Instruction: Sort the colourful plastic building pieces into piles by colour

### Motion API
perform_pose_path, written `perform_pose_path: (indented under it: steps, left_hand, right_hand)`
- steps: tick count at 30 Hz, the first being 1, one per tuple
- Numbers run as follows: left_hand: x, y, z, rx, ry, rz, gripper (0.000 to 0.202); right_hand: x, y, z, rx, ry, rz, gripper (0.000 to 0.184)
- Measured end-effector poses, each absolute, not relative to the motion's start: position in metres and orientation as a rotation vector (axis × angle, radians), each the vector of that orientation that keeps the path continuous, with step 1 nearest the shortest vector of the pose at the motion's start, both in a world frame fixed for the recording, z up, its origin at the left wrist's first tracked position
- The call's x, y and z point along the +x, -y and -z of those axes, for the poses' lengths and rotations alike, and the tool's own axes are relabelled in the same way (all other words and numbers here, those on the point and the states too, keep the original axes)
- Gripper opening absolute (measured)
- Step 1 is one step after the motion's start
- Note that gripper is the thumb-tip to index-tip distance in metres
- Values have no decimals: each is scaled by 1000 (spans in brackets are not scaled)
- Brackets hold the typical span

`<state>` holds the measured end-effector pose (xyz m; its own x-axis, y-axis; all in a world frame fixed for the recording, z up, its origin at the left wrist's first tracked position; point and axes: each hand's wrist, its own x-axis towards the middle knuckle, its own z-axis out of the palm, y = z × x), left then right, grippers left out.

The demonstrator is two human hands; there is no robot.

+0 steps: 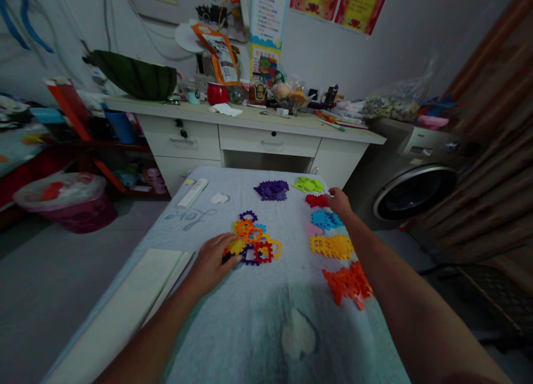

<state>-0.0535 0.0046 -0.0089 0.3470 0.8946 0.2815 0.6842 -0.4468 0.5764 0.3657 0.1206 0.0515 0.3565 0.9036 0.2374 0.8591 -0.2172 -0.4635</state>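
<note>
A flat cluster of joined plastic puzzle tiles (255,240) in orange, yellow, red, blue and purple lies mid-table on a pale blue cloth. My left hand (213,262) rests on its left edge, fingers curled over a yellow tile. My right hand (339,202) reaches far right to a red pile (315,200), fingertips bent onto it. Sorted piles lie around: purple (272,190), lime green (308,184), blue (325,219), pink (313,229), yellow (332,246), orange (348,283).
A white flat box (137,295) lies at the table's left edge, a long white item (192,193) at the far left corner. Beyond stand a cluttered white desk (250,134), a washing machine (416,184) at right and a pink basin (66,200) on the floor.
</note>
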Motion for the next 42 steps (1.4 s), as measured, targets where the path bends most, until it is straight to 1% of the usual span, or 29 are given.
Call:
perform_pose_path:
  steps: [3, 6, 8, 9, 11, 13, 15, 18, 21, 23, 27, 30, 34, 36, 39, 40, 42]
  left_hand:
    - [-53, -4, 9, 2244, -1376, -818, 47]
    - [-52, -3, 6, 2242, -1359, -823, 46]
    - [-52, -2, 4, 2227, -1382, -819, 46]
    - [-52, -1, 3, 2213, -1404, -813, 47]
    - [-52, 0, 1, 2187, -1446, -807, 48]
    - [-53, 0, 0, 2173, -1461, -811, 47]
    - [-53, 0, 0, 2173, -1457, -812, 47]
    - [-53, 0, 2, 2185, -1453, -801, 47]
    - [-52, -1, 3, 2201, -1432, -811, 46]
    - [-52, -1, 3, 2213, -1410, -823, 45]
    - [-52, -1, 3, 2235, -1402, -823, 44]
    - [-51, -1, 3, 2246, -1406, -804, 45]
    - [-51, -2, 4, 2255, -1396, -789, 45]
    - [-51, -2, 4, 2259, -1391, -792, 44]
    - [-51, -1, 3, 2266, -1396, -792, 43]
    - [-51, -1, 3, 2267, -1400, -787, 43]
    - [-51, 0, 2, 2272, -1403, -775, 43]
  right_hand:
    - [339, -106, -57, -1971, 1668, -182, 25]
    - [298, -80, -60, -1726, 1986, -383, 25]
    - [268, -58, -60, -1536, 2226, -612, 31]
    - [254, -47, -59, -1447, 2325, -676, 35]
    - [230, -26, -56, -1334, 2496, -659, 47]
    - [214, -12, -50, -1329, 2611, -578, 61]
    - [206, -4, -44, -1385, 2654, -514, 67]
    - [206, -3, -39, -1426, 2641, -490, 57]
    - [211, -3, -47, -1398, 2655, -522, 49]
    - [217, -4, -57, -1412, 2662, -603, 44]
    - [227, -9, -72, -1404, 2593, -830, 26]
    - [233, -15, -69, -1372, 2496, -888, 26]
    - [234, -21, -57, -1537, 2316, -1052, 31]
    - [233, -21, -54, -1639, 2309, -950, 28]
    - [234, -14, -54, -1752, 2363, -568, 23]
    - [234, -11, -55, -1769, 2384, -466, 25]
    - [236, -2, -56, -1764, 2441, -364, 35]
